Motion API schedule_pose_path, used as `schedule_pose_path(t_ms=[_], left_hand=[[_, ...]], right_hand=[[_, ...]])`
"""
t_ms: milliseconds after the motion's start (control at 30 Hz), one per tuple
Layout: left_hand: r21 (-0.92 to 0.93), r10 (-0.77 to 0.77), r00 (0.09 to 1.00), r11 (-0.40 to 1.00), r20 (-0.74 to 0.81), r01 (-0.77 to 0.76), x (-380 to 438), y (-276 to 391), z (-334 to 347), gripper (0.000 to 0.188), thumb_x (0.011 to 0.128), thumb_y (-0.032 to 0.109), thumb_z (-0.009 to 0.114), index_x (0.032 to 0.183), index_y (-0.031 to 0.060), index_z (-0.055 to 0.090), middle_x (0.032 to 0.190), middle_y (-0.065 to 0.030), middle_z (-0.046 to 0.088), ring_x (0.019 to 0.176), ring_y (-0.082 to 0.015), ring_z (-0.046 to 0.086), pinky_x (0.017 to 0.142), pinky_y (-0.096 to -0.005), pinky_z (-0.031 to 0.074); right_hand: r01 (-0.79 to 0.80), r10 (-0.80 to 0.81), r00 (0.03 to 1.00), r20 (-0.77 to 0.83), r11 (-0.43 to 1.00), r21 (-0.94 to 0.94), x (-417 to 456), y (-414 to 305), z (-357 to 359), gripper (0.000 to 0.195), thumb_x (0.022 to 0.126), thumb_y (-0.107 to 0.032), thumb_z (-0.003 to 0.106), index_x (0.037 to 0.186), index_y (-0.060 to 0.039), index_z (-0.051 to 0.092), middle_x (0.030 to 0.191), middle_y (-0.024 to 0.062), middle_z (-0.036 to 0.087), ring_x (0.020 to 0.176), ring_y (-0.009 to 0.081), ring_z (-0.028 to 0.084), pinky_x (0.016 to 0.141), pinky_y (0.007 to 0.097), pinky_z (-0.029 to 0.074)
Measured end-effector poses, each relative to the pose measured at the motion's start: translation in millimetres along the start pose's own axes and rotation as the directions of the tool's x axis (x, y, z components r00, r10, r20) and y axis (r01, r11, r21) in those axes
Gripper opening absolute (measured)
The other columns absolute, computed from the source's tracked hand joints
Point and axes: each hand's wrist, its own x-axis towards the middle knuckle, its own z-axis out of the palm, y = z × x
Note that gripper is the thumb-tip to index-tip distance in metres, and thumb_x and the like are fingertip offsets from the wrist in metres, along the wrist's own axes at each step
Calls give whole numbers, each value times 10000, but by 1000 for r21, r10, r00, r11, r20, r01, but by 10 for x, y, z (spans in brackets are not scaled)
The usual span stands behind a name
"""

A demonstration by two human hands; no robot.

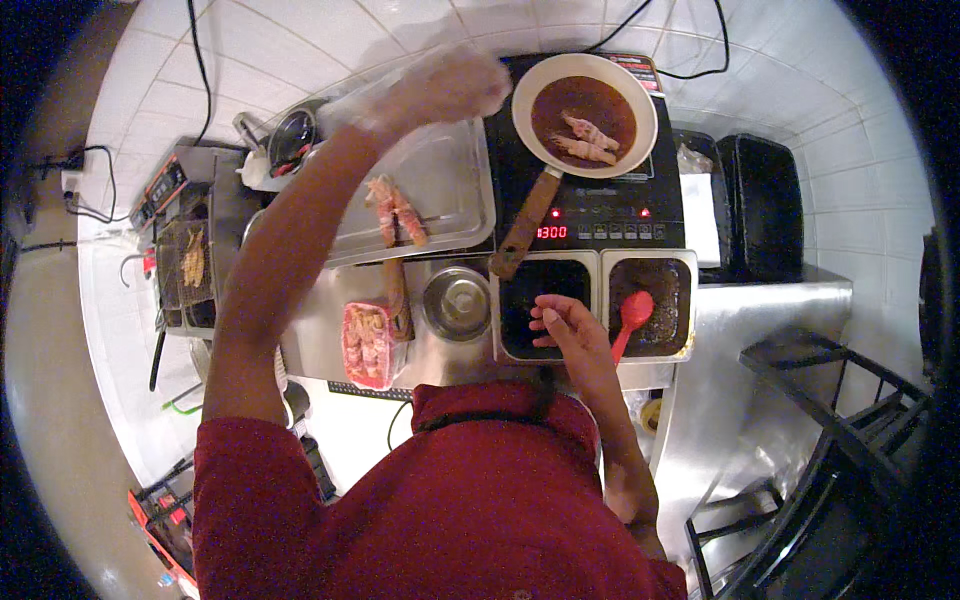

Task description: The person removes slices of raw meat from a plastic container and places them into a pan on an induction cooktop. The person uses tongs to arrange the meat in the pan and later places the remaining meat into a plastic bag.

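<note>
My left hand (465,82), in a clear plastic glove, is raised over the far side of a clear tray (450,176), left of a pale pan (523,112). It is blurred, and its palm side is hidden. Two coated pieces of food (589,140) lie in the pan's reddish-brown liquid. More coated food pieces (397,212) rest in the tray. Bare and loosely curled, my right hand (574,326) hovers over a dark-filled steel container (496,315) with nothing visible between its fingers. Beside it, a red spoon (636,309) leans in a second container (694,300) of dark contents.
The pan's wooden handle (529,221) juts towards me over a lit induction cooktop (600,206). A small red-rimmed tray of food (367,345) and a round metal vessel (456,304) stand near the counter's front. At left is a fryer (187,247); black containers (761,202) stand right.
</note>
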Motion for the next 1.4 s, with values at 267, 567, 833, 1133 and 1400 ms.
schedule_pose_path(t_ms=[267, 567, 833, 1133, 1400], left_hand=[[-131, 16, 989, 991, -144, -35, -1838, 57, 670, 184, 880, 193, 656, 1033, 122, 729, 953, -121, 698, 925, -330, 680, 857, -424, 548], [56, 194, 977, 980, -92, -189, -1741, 144, 793, 350, 815, 191, 678, 1164, 196, 706, 1120, -85, 694, 1047, -319, 679, 922, -423, 556], [685, 128, 992, 721, 14, -103, -1508, 254, 837, 196, 806, 212, 662, 968, 105, 686, 887, -130, 673, 872, -331, 687, 776, -446, 577], [165, 257, 899, 964, -354, -210, 33, -58, 511, 213, 835, 218, 649, 715, 44, 673, 802, -166, 645, 778, -356, 672, 691, -453, 571], [343, 413, 905, 869, -104, -357, 967, 263, 381, 222, 860, 255, 643, 824, 47, 713, 813, -171, 672, 812, -349, 698, 719, -454, 571]], right_hand=[[-103, 116, 981, 157, 991, -87, 44, -43, 322, 327, 1054, -239, 584, 1297, -21, 590, 1164, 78, 664, 1053, 155, 647, 880, 293, 548], [-71, 76, 988, 134, 997, -39, -20, 73, 482, 298, 1036, -267, 619, 1265, -76, 621, 973, 3, 662, 815, 77, 598, 707, 238, 499], [-50, 59, 993, 101, 995, -86, -14, -15, 469, 313, 1052, -224, 586, 1293, -24, 592, 1153, 59, 661, 1032, 129, 644, 849, 281, 547], [33, -29, 997, 69, 997, -68, 89, -3, 331, 321, 1054, -223, 582, 1293, -9, 588, 1160, 86, 665, 1046, 148, 651, 868, 296, 549], [53, -51, 998, 34, 996, -77, 281, 37, 308, 321, 1051, -222, 585, 1298, -17, 591, 1162, 77, 671, 1051, 144, 649, 866, 292, 547]])
